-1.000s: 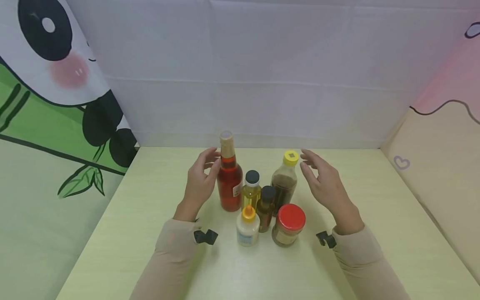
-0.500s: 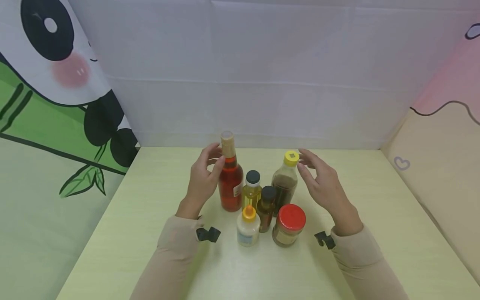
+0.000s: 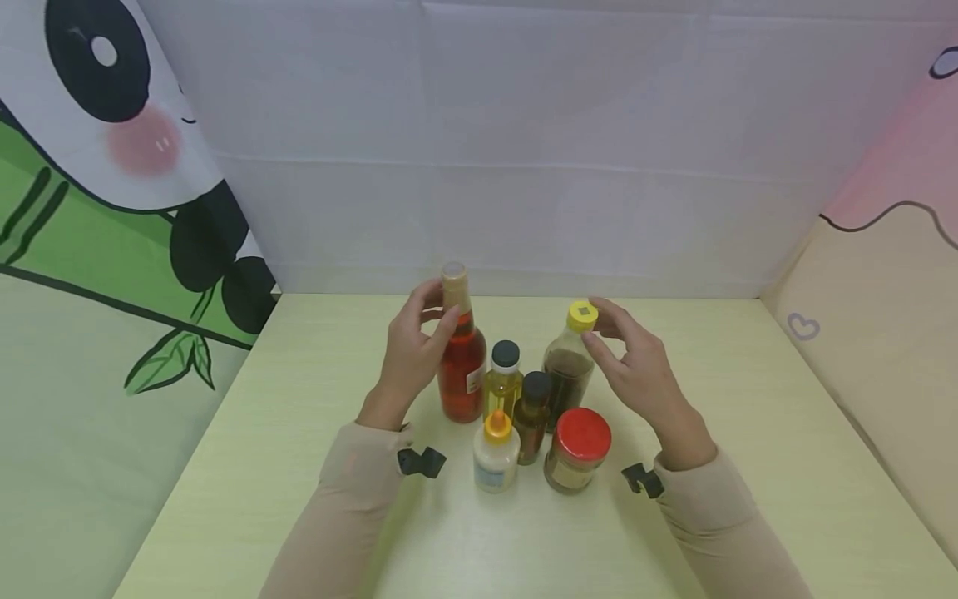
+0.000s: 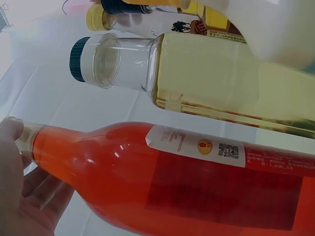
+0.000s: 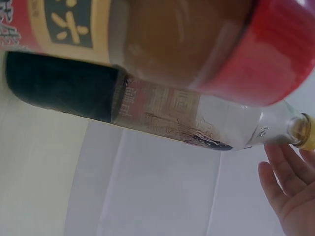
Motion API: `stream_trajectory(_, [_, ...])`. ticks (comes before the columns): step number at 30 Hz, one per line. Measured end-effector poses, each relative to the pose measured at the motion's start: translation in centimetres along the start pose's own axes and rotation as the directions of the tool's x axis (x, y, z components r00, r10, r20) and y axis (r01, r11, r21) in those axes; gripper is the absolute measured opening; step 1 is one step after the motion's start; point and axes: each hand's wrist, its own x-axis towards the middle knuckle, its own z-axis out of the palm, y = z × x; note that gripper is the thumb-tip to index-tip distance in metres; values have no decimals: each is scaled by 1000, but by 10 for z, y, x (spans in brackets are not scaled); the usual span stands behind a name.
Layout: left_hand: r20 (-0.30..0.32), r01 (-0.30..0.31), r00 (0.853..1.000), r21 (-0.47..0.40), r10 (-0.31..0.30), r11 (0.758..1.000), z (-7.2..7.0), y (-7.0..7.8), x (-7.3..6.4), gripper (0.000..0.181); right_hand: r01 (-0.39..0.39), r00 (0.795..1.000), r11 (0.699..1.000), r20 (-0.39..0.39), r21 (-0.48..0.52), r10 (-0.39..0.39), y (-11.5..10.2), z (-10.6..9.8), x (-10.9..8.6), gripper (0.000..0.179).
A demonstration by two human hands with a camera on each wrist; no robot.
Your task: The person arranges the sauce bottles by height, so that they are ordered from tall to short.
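Observation:
In the head view my left hand (image 3: pixel 416 345) is at the neck of a tall bottle of red liquid (image 3: pixel 461 378), its thumb overlapping the neck. The left wrist view shows the thumb at the pale neck of this red bottle (image 4: pixel 147 177) and the loosely bent fingers (image 4: pixel 49 196) behind it. My right hand (image 3: pixel 639 358) stands beside a yellow-capped bottle of dark liquid (image 3: pixel 566 370), thumb and fingertips close to cap and neck. In the right wrist view its fingers (image 5: pixel 283 172) are spread just behind the neck of the dark-liquid bottle (image 5: pixel 162 113).
Between and in front of these two bottles stand a dark-capped bottle of yellow oil (image 3: pixel 503 387), a small brown bottle (image 3: pixel 530 420), a white bottle with an orange nozzle (image 3: pixel 495 457) and a red-lidded jar (image 3: pixel 580 449). All are on a pale table (image 3: pixel 299 399) before a white cloth backdrop (image 3: pixel 561 166).
My left hand has moved right, in to the neck of the red bottle. My right hand has moved left, closer to the yellow-capped bottle. The bottles and jar stand where they were.

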Motion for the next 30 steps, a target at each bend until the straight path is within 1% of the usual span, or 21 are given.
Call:
stream_trajectory(7, [2, 59, 998, -10, -59, 998, 2, -2, -2, 44, -23, 999, 999, -26, 48, 24, 2, 5, 1, 53])
stream_trajectory(12, [11, 108, 994, 0, -108, 994, 5, -4, -4, 46, -35, 998, 996, -41, 85, 38, 2, 7, 1, 54])
stream_trajectory(14, [13, 118, 993, -5, -118, 993, 7, -4, -5, 47, -42, 998, 994, -46, 98, 47, 2, 8, 2, 54])
stream_trajectory(17, [4, 109, 994, -17, -109, 994, 9, -5, -5, 47, -52, 997, 991, -53, 122, 59, 2, 8, 2, 53])
stream_trajectory(21, [-36, 69, 997, -47, -70, 997, 14, -8, -5, 46, -57, 996, 989, -65, 138, 67, 3, 9, 3, 52])
stream_trajectory(25, [-98, 33, 994, -94, -43, 995, 19, -10, -6, 45, -55, 995, 987, -79, 152, 68, 5, 11, 4, 52])
stream_trajectory(28, [-145, 35, 988, -130, -54, 991, 22, -11, -8, 46, -44, 995, 985, -83, 165, 59, 6, 12, 4, 52])
stream_trajectory(30, [-167, 48, 983, -145, -72, 988, 24, -11, -9, 46, -37, 995, 985, -86, 169, 53, 6, 13, 4, 52])
